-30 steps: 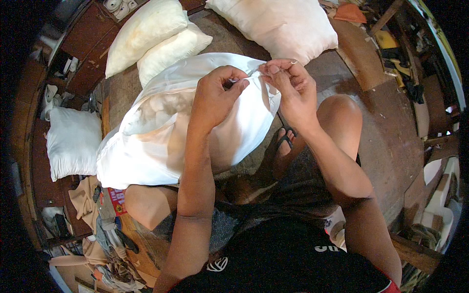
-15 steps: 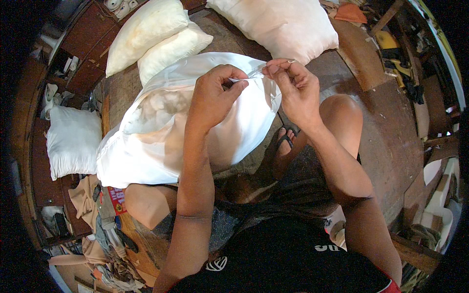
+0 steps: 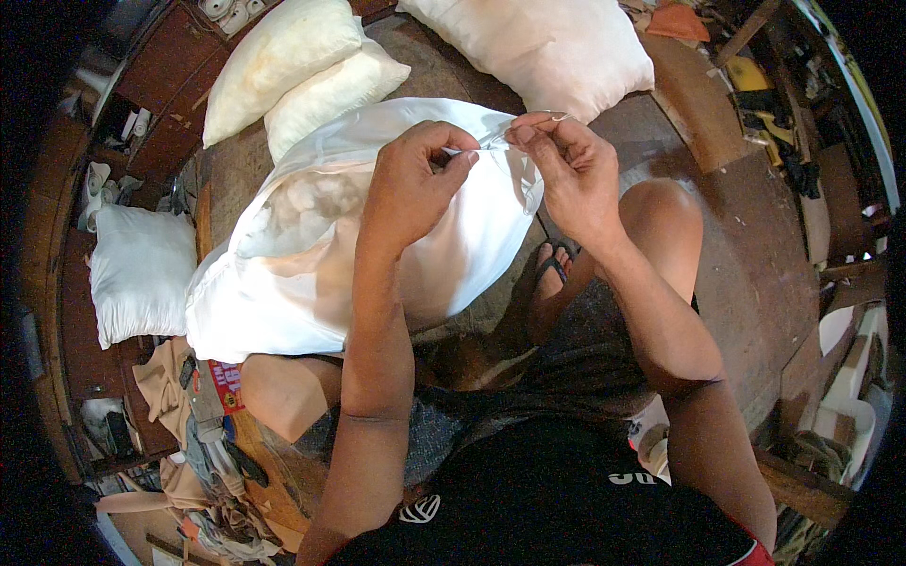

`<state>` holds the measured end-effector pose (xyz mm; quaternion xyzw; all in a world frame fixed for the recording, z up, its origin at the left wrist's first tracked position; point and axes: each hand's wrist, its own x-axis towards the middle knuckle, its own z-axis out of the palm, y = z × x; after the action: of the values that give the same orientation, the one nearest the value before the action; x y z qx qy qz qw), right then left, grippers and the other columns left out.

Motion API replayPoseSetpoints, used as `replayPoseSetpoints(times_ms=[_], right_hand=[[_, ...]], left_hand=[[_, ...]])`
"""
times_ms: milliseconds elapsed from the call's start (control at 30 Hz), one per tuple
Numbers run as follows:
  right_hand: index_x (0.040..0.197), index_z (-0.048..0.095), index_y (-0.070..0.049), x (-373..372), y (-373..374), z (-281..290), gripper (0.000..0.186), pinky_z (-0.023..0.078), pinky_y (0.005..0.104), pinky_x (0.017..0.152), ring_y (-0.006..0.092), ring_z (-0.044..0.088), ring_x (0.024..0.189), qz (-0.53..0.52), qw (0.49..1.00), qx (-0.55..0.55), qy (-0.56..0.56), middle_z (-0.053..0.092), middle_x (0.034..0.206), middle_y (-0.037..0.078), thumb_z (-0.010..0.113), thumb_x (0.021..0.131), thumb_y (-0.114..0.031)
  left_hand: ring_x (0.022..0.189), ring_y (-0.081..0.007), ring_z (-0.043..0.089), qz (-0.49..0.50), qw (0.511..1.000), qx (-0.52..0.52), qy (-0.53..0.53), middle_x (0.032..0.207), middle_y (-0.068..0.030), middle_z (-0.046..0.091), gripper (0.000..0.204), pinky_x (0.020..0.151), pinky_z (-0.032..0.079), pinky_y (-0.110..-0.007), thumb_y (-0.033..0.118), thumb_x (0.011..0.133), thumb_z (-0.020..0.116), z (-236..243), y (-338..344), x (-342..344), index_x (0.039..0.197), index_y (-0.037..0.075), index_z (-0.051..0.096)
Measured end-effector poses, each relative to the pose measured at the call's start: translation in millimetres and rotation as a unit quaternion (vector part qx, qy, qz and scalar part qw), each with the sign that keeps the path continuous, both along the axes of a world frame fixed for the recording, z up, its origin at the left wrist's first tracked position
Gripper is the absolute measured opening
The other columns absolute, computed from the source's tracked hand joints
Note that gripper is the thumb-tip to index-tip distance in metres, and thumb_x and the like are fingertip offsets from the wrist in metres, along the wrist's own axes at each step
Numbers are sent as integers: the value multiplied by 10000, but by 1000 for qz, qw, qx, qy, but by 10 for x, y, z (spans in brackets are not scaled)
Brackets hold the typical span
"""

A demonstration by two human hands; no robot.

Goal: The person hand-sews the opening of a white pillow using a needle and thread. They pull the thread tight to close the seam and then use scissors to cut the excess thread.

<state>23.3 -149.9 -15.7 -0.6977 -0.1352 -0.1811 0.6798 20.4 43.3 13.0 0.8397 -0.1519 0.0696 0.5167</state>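
A large white pillow cover (image 3: 453, 250) lies across my lap, with a long gap in its side through which fluffy white stuffing (image 3: 307, 208) shows. My left hand (image 3: 415, 174) pinches the cover's upper edge between thumb and fingers. Just to the right, my right hand (image 3: 571, 170) has its thumb and forefinger pressed together on the same edge, where the fabric is gathered. A thin pale glint shows by the right fingers; whether it is a needle or thread is too small to tell.
Two cream pillows (image 3: 283, 66) lie at the far left, and a large pale pillow (image 3: 547, 47) lies far ahead. A small white pillow (image 3: 143, 274) stands at left. Crumpled cloths (image 3: 203, 472) lie at lower left. A cardboard sheet (image 3: 694, 104) and yellow-handled tools (image 3: 755, 104) are at right.
Both hands stay pinched at the cover's edge with only slight shifts. The far edge of the cover has risen a little.
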Motion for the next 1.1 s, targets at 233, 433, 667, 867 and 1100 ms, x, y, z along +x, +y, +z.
replayPoseSetpoints(times_ms=[233, 433, 667, 867, 1100], right_hand=[[913, 705, 32, -22, -19, 51, 190, 504, 269, 741, 116, 641, 820, 40, 999, -5, 30, 721, 900, 74, 566, 975, -82], [940, 690, 41, -23, -15, 89, 176, 508, 267, 769, 126, 647, 844, 82, 994, 26, 71, 716, 905, 72, 561, 976, -75], [987, 694, 35, 48, -56, 91, 161, 515, 257, 761, 118, 651, 804, 107, 982, 51, 144, 724, 888, 65, 588, 967, -84], [1006, 700, 37, 86, -112, 58, 154, 517, 255, 768, 127, 656, 834, 164, 973, 79, 140, 727, 908, 70, 589, 955, -56], [1096, 666, 23, 146, -78, 45, 180, 545, 281, 879, 143, 689, 883, 163, 974, 57, 150, 713, 935, 73, 604, 986, -105]], left_hand=[[746, -189, 648, 5, 1000, 6, -15, 904, -116, 698, 151, 698, 511, -315, 107, 869, 718, -4, -2, 2, 971, -4, 713], [820, -172, 625, -18, 999, 15, -25, 919, -89, 689, 161, 764, 489, -306, 132, 880, 728, -34, -6, 25, 981, 6, 718], [854, -172, 616, -27, 999, 19, -34, 930, -83, 679, 169, 791, 479, -307, 157, 896, 717, -40, -19, 20, 973, 7, 712], [785, -231, 653, -10, 998, 23, -64, 917, -129, 691, 129, 719, 505, -329, 108, 886, 703, -54, -27, 22, 964, 5, 710], [766, -175, 620, -58, 998, 1, -10, 886, -92, 687, 131, 711, 483, -303, 108, 886, 718, -66, 79, 60, 976, 12, 716]])
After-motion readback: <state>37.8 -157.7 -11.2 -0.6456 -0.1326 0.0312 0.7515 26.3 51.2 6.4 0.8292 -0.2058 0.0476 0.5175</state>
